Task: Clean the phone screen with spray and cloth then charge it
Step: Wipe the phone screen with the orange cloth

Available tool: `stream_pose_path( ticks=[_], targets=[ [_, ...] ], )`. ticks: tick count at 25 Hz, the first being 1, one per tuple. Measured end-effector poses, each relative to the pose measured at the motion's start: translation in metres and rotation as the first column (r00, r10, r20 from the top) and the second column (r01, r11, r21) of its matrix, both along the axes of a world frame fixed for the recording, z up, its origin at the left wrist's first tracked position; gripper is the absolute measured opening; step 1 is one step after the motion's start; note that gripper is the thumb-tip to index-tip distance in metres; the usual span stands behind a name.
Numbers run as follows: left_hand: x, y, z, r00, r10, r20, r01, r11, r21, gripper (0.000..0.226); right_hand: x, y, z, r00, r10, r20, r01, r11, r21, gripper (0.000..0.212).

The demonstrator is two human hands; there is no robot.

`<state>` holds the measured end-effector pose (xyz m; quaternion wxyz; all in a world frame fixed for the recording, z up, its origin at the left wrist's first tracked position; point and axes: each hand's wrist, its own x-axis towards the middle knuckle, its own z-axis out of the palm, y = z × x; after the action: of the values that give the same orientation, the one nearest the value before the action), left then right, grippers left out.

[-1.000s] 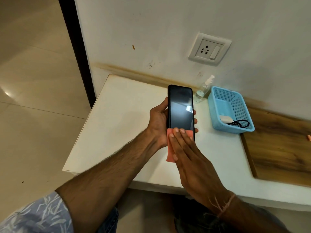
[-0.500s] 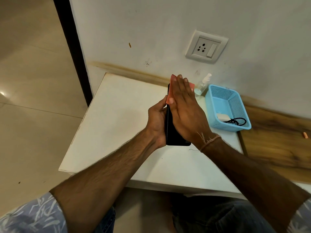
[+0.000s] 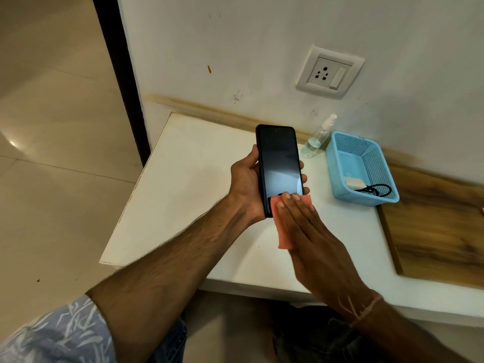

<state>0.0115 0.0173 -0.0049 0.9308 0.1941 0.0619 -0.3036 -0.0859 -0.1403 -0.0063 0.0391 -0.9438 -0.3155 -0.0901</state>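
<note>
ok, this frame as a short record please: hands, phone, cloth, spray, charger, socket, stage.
left hand: grips phone by its edges
right hand: straight fingers press cloth on the screen's lower end
phone: screen dark, held above white table
spray bottle: stands on table at the wall, beside blue basket
charger: white adapter and black cable lie in basket
socket: on wall, nothing plugged in
stage: wiping; charging not begun

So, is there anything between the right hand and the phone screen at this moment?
Yes, only the pink cloth: the right hand presses it with straight fingers on the lower end of the phone, which the left hand grips.
</note>
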Motion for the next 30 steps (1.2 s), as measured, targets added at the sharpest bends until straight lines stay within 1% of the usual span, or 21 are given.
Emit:
stream_pose_path(
  ticks=[3, 5, 7, 9, 11, 12, 13, 14, 15, 16, 19, 21, 23, 25, 27, 28, 30],
  targets=[
    [0.001, 0.002, 0.001, 1.000, -0.007, -0.010, 0.007, 1.000, 0.016, 0.073, 0.010, -0.004, 0.009, 0.998, -0.061, -0.031, 0.065, 0.990, 0.123, 0.074],
    [0.001, 0.001, 0.000, 1.000, -0.013, -0.012, 0.013, 0.999, 0.035, 0.073, 0.007, 0.004, 0.008, 0.993, -0.109, -0.051, 0.116, 0.978, 0.176, 0.070],
    [-0.001, -0.001, -0.002, 1.000, -0.019, -0.008, 0.019, 0.999, 0.045, 0.073, -0.003, 0.015, 0.002, 0.994, -0.092, -0.051, 0.099, 0.983, 0.155, 0.076],
    [-0.002, -0.002, -0.003, 1.000, -0.022, -0.005, 0.022, 0.999, 0.042, 0.072, -0.010, 0.018, -0.002, 0.998, -0.016, -0.056, 0.020, 0.998, 0.065, 0.087],
    [-0.002, -0.002, -0.005, 1.000, -0.016, -0.010, 0.016, 1.000, 0.013, 0.073, -0.012, 0.009, -0.002, 0.998, 0.026, -0.065, -0.027, 0.999, -0.018, 0.091],
    [-0.001, -0.003, -0.005, 1.000, -0.010, -0.014, 0.010, 1.000, -0.001, 0.074, -0.012, 0.003, 0.001, 0.997, 0.045, -0.068, -0.048, 0.998, -0.033, 0.088],
    [-0.001, -0.003, -0.006, 1.000, -0.004, -0.021, 0.004, 1.000, -0.008, 0.075, -0.012, -0.002, 0.005, 0.995, 0.064, -0.076, -0.066, 0.998, -0.022, 0.080],
    [-0.001, -0.004, -0.006, 1.000, 0.001, -0.031, -0.001, 1.000, -0.007, 0.076, -0.009, -0.006, 0.010, 0.994, 0.074, -0.075, -0.073, 0.997, 0.009, 0.068],
    [0.000, -0.006, -0.007, 0.999, 0.004, -0.040, -0.004, 1.000, 0.005, 0.077, -0.004, -0.007, 0.014, 0.996, 0.061, -0.064, -0.059, 0.997, 0.043, 0.057],
    [0.000, -0.006, -0.008, 0.999, 0.008, -0.050, -0.006, 1.000, 0.028, 0.077, 0.004, -0.005, 0.019, 0.998, 0.025, -0.054, -0.021, 0.997, 0.074, 0.051],
    [-0.002, -0.013, -0.010, 0.997, 0.042, -0.072, -0.031, 0.988, 0.153, 0.067, 0.049, 0.011, 0.036, 0.984, -0.133, -0.115, 0.150, 0.977, 0.152, 0.050],
    [-0.005, -0.017, -0.010, 0.995, 0.066, -0.070, -0.053, 0.983, 0.174, 0.060, 0.085, 0.025, 0.047, 0.957, -0.234, -0.173, 0.265, 0.947, 0.181, 0.051],
    [-0.007, -0.016, -0.009, 0.995, 0.071, -0.066, -0.059, 0.984, 0.168, 0.060, 0.104, 0.036, 0.050, 0.943, -0.271, -0.193, 0.304, 0.937, 0.174, 0.052],
    [-0.007, -0.013, -0.008, 0.996, 0.061, -0.070, -0.050, 0.988, 0.147, 0.061, 0.100, 0.041, 0.046, 0.963, -0.201, -0.181, 0.231, 0.959, 0.164, 0.053],
    [-0.006, -0.007, -0.010, 0.996, 0.049, -0.068, -0.040, 0.991, 0.129, 0.063, 0.075, 0.037, 0.035, 0.986, -0.080, -0.148, 0.102, 0.984, 0.146, 0.053],
    [-0.006, -0.006, -0.010, 0.997, 0.042, -0.065, -0.034, 0.993, 0.116, 0.066, 0.059, 0.031, 0.030, 0.988, -0.047, -0.146, 0.066, 0.990, 0.128, 0.053],
    [-0.005, -0.007, -0.010, 0.998, 0.020, -0.054, -0.014, 0.995, 0.100, 0.072, 0.024, 0.018, 0.017, 0.985, -0.030, -0.169, 0.047, 0.994, 0.096, 0.054]
  ],
)
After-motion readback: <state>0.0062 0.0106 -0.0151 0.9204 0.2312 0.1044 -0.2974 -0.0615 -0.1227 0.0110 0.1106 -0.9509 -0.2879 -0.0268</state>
